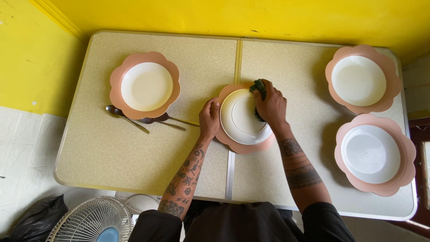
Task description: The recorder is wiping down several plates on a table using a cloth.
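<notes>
- Our right hand (270,104) curls around a dark green cloth (259,88), pressing it onto the white plate (242,117) at the table's centre seam.
- Our left hand (209,118) pinches that plate's left rim, fingers narrow.
- The plate sits on a pink scalloped charger (245,147) (petal-edged).
- Three more such chargers hold bare white plates; two spoons (134,118) lie beside the far-left one.

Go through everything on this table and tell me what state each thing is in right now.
Middle plate: on pink mat, being wiped.
Green cloth: bunched in right hand, pressed on the plate.
Left hand: holding the plate's rim.
Left plate: empty, on its mat.
Two right plates: empty, on mats.
Spoons: lying flat, partly under the left mat.
Fan: on the floor; running or not, cannot tell.
</notes>
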